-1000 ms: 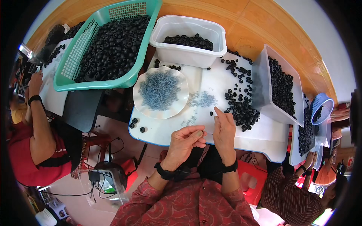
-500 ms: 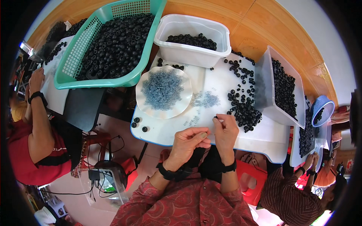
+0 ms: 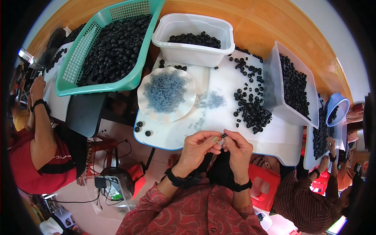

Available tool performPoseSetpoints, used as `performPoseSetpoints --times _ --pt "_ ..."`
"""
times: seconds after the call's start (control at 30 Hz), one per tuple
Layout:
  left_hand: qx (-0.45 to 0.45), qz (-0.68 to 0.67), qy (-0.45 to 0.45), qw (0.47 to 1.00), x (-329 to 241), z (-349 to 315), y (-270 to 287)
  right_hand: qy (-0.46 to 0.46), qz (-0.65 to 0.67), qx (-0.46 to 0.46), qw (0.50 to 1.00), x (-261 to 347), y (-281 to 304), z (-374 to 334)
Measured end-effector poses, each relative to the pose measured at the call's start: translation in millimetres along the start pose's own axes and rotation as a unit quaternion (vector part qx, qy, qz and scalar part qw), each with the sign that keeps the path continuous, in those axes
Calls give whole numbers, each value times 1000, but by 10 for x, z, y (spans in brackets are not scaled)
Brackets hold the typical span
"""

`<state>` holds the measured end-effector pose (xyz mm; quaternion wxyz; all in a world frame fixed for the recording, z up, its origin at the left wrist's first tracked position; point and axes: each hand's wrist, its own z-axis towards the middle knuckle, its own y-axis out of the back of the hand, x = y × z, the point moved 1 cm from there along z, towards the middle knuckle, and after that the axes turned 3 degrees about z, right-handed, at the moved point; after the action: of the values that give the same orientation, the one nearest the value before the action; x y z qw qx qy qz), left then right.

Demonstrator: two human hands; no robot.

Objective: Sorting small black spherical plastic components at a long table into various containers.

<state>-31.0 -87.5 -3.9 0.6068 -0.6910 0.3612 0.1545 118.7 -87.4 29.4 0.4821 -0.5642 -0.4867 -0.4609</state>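
Note:
In front of my chest, at the table's near edge, my two hands meet at the fingertips. My right hand (image 3: 239, 153) pinches a small black ring-shaped part (image 3: 224, 136) between thumb and fingers. My left hand (image 3: 196, 152) is closed in a pinch against that part; whatever lies between its fingertips is too small to make out. Beyond them a white wavy-rimmed plate (image 3: 145, 106) bears a heap of tiny grey-blue translucent rings (image 3: 165, 92), and more loose rings (image 3: 215, 100) lie beside it. To the right, black parts (image 3: 254, 113) are piled on the white tabletop (image 3: 274, 144).
A green basket (image 3: 98, 91) full of black parts stands far left, a white tub (image 3: 196, 55) at the back, and a translucent bin (image 3: 288, 100) at right. Several black parts (image 3: 147, 133) lie by the left corner. Co-workers sit left (image 3: 43, 156) and right (image 3: 309, 199).
My hands have come together at the fingertips, bringing the black part from the right hand against the left fingers. The view has shifted slightly.

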Motion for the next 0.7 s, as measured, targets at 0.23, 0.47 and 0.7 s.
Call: performPoseSetpoints --times 0.23,0.47,0.7 --pt "16 -11 11 1000 42 0 -18 15 20 7 1000 -13 34 -21" --pt "37 -31 27 998 37 -16 -74 40 54 -2 998 -20 62 -49" --pt "73 -60 43 995 -11 -45 -131 67 66 -19 995 -4 66 -62"
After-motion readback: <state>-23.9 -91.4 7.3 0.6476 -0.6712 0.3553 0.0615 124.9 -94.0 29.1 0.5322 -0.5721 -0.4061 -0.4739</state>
